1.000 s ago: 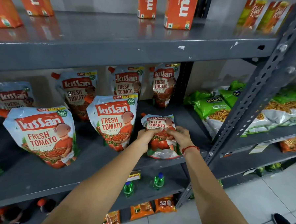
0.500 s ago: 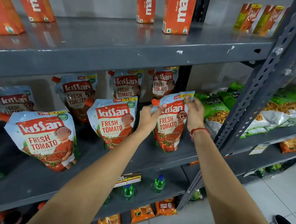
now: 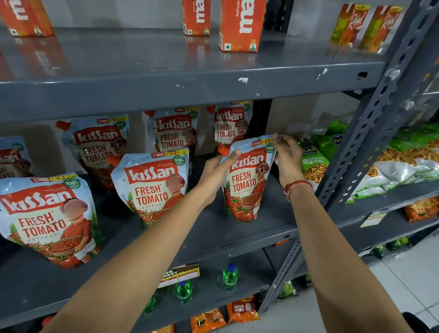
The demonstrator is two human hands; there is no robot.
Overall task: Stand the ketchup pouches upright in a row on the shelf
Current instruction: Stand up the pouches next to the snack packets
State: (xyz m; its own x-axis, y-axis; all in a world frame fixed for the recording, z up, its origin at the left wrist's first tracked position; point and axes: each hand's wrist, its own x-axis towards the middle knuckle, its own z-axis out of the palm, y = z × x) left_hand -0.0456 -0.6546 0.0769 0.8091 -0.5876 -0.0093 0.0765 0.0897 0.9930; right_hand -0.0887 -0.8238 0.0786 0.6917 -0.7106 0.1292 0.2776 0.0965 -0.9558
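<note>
A ketchup pouch [image 3: 247, 179] stands upright near the right end of the grey middle shelf [image 3: 235, 233]. My left hand [image 3: 217, 172] grips its left edge, thumb just below the orange spout. My right hand [image 3: 286, 157] pinches its top right corner. Left of it stand two more front-row pouches, one in the middle [image 3: 152, 185] and a big near one [image 3: 43, 215]. Behind them, several pouches [image 3: 175, 132] lean in a back row.
The upper shelf [image 3: 167, 82] carries orange juice cartons [image 3: 242, 20]. A perforated grey upright post [image 3: 362, 138] rises just right of my right hand. Green snack bags [image 3: 315, 162] lie beyond it. Green bottles [image 3: 229, 276] and orange packets sit on lower shelves.
The pouch was lying low and crumpled under both hands a second ago. It has been lifted and stood upright, and both hands have risen to its top edges.
</note>
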